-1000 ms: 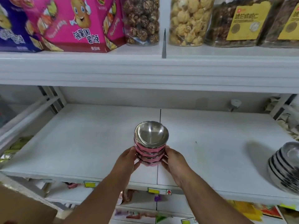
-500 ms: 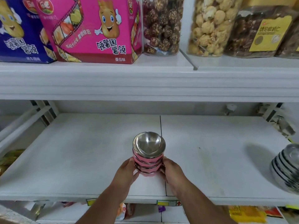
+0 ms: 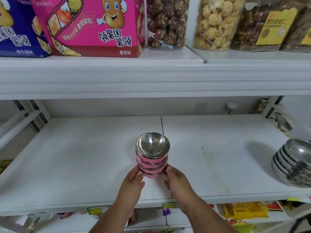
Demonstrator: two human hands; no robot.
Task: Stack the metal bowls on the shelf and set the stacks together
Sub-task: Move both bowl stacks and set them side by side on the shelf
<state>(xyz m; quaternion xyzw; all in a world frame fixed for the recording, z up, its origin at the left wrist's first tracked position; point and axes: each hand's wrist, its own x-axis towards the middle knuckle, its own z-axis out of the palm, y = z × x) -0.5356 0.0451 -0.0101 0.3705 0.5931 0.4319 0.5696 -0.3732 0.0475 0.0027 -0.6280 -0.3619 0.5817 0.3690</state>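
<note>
A stack of small metal bowls with pink outsides [image 3: 152, 156] stands near the middle of the white shelf [image 3: 84, 157], just left of the seam between its two boards. My left hand [image 3: 133, 182] cups the stack's base from the left, and my right hand [image 3: 176, 180] cups it from the right. Fingertips of both hands touch the lowest bowls. At the shelf's far right lies a second, wider stack of plain steel bowls [image 3: 294, 163], tilted and partly cut off by the frame edge.
Above is another shelf [image 3: 151, 78] with a pink snack box [image 3: 94, 26], a blue box [image 3: 15, 27] and clear jars of snacks [image 3: 168, 22]. Packaged goods fill the lower shelf [image 3: 244, 211]. Yellow price tags [image 3: 96, 211] line the front edge.
The pink bowl stack and both hands have moved a little farther in over the shelf, and the stack now rests on the board. The view has tilted upward.
</note>
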